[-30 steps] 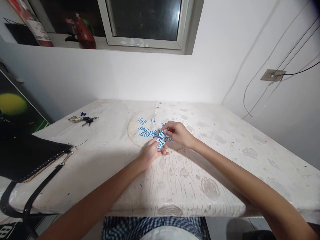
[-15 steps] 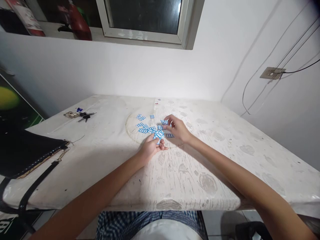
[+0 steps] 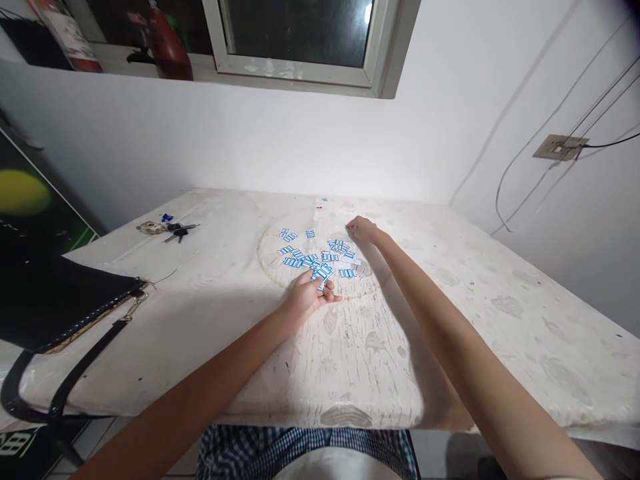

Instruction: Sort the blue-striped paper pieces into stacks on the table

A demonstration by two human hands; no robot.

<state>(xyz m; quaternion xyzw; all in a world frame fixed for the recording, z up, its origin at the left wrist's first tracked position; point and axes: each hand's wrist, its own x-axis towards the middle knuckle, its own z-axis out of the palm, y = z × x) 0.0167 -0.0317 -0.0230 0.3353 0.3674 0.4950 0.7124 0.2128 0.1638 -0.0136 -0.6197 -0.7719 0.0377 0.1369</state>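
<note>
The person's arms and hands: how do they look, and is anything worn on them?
Both forearms are bare up to the lower edge of the picture: no sleeves show. The left hand and the right hand wear no gloves. No watch, bracelet or ring can be made out, though the fingers are small in this view. Below, between the arms, blue-and-white checked clothing shows.

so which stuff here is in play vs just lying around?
In play:
left hand, holding a few blue-and-white slips
right hand, at the far edge of the scattered slips

Lying about:
keys
black bag
red bottle on the window ledge
</note>
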